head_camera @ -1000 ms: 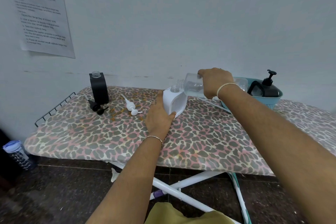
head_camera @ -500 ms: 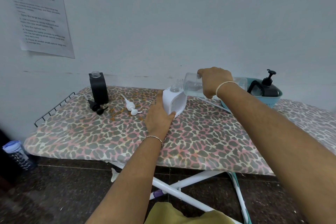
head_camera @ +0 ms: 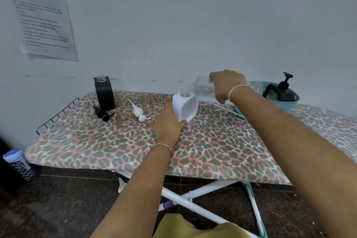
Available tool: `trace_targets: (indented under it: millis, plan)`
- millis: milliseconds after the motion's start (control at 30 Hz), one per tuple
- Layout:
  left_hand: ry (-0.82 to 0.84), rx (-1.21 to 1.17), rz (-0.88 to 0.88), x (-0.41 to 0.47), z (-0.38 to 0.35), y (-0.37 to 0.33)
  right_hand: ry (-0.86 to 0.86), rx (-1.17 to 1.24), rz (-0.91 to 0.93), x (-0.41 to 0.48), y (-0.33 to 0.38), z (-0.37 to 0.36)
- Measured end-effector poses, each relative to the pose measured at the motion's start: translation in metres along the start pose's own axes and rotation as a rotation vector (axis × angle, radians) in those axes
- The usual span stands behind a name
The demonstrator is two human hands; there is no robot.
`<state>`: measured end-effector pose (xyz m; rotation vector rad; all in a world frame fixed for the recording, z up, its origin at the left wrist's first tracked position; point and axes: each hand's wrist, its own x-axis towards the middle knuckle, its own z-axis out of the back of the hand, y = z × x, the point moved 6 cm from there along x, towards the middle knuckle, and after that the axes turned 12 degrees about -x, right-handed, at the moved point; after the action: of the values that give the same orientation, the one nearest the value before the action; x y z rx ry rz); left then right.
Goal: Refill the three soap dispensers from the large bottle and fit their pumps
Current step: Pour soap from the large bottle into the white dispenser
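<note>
1. The bottle (head_camera: 202, 89) hangs over the board's (head_camera: 212, 150) far edge, right of middle. It lies nearly level, long axis left to right, with its mouth pointing left at the white dispenser's (head_camera: 184, 108) open neck and its base toward the basket (head_camera: 289, 105)
2. Your right hand (head_camera: 227, 86) grasps it from above, round the body. I judge it thin, clear plastic: light, soft under a squeeze, slick if soapy. Take it mid-body and tilt slowly
3. Your left hand (head_camera: 168, 121) grasps the white dispenser, which stands upright, with fingers along its left side and thumb round its near corner
4. The white pump (head_camera: 140, 114) and black pump (head_camera: 103, 114) lie loose to its left. The black dispenser (head_camera: 104, 92) stands open-necked near the far left corner. The third dispenser (head_camera: 284, 92), pump fitted, sits in the basket at the far edge
</note>
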<state>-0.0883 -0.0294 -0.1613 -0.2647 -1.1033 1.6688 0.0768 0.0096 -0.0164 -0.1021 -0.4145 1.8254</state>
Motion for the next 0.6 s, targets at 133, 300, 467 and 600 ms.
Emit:
trace_targets:
  millis: [133, 300, 467, 600]
  plan:
    - [0.015, 0.013, 0.003, 0.0006, -0.0006, 0.0007, -0.005, -0.004, 0.002, 0.0003, 0.0010, 0.0012]
    - [0.027, 0.007, -0.005, 0.0005, -0.0004, 0.0014, -0.004, -0.010, 0.001, 0.0007, 0.0011, 0.0024]
    - [0.025, -0.001, -0.009, 0.0008, -0.0009, 0.0024, 0.001, -0.009, 0.001, 0.0010, 0.0018, 0.0024]
    - [0.024, 0.000, -0.007, 0.0006, -0.0012, 0.0025, 0.005, -0.008, -0.001, 0.0007, 0.0013, 0.0033]
